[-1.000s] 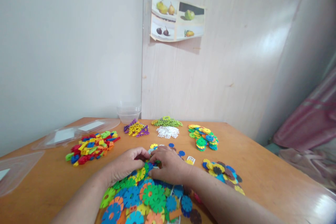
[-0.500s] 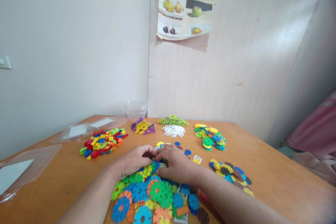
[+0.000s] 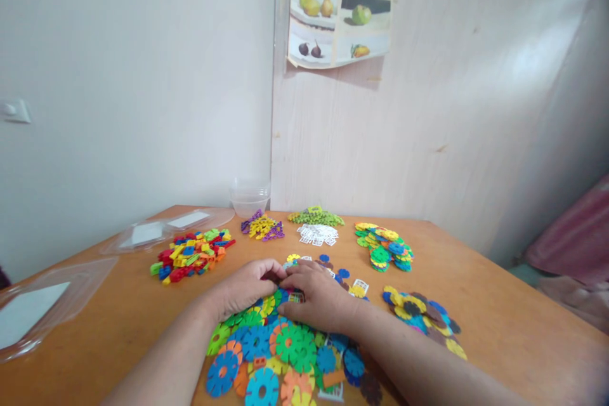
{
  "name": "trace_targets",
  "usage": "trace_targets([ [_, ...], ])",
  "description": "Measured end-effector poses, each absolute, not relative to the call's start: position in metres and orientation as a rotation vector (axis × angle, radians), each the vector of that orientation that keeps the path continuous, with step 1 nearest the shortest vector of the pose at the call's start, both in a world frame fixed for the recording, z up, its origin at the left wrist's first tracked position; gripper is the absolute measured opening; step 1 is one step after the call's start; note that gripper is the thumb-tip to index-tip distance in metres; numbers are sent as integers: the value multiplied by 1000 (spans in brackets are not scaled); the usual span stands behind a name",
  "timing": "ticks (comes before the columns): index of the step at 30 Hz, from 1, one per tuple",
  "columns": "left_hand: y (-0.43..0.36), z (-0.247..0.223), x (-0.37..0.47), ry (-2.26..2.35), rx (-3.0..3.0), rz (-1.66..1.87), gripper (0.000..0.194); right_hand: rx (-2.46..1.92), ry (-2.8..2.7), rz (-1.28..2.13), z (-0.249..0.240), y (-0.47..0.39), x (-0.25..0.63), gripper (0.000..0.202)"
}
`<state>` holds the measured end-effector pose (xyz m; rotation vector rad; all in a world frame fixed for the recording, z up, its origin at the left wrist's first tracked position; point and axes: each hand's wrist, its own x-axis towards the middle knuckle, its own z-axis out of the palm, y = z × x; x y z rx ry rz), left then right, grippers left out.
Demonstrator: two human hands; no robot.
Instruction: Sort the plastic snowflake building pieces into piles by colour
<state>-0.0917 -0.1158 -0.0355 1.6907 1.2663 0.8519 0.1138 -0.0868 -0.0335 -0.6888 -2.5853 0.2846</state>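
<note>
A mixed pile of notched plastic discs [image 3: 290, 346], in blue, green, orange and yellow, spreads across the near middle of the table. My left hand [image 3: 250, 285] rests at the far left part of this pile, fingers curved inward; its fingertips are hidden, so what they touch cannot be made out. Beside it, my right hand [image 3: 316, 295] lies over the pile with fingers partly spread and fingertips close to my left hand. A small white window-shaped piece [image 3: 295, 297] shows between the two hands.
Around the pile sit coloured blocks [image 3: 193, 254], purple and yellow pieces [image 3: 261, 226], green pieces [image 3: 316, 217], white pieces [image 3: 318, 235], large discs [image 3: 384, 246] and small discs [image 3: 423, 317]. Clear tubs [image 3: 250, 196] stand behind; transparent lids [image 3: 90, 273] lie left.
The view has shifted slightly, so the table's contents appear a little farther right. Both hands stay over the pile, with only slight finger movement.
</note>
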Motion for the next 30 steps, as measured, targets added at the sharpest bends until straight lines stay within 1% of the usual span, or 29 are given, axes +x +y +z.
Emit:
trace_targets([
  [4, -115, -36, -93, 1274, 1666, 844, 29, -699, -2556, 287, -32, -84, 115, 34],
  [9, -116, -34, -93, 1310, 1668, 834, 33, -783, -2515, 271, -31, -81, 124, 39],
  [12, -116, -33, -93, 1316, 1658, 829, 32, -835, -2511, 225, -26, -77, 133, 40],
  [16, -113, -37, -95, 1345, 1631, 816, 32, -941, -2456, 139, -12, -62, 154, 36],
  [19, -112, -39, -96, 1351, 1632, 804, 31, -1144, -2319, 53, -1, -45, 185, 34],
  [23, -115, -34, -94, 1376, 1641, 793, 30, -1543, -2123, -63, 5, -24, 234, 34],
  [26, -117, -29, -92, 1396, 1644, 789, 31, -1830, -1977, -128, 1, -14, 259, 38],
  [30, -120, -25, -90, 1380, 1641, 766, 34, -2026, -1876, -181, -13, -5, 272, 40],
])
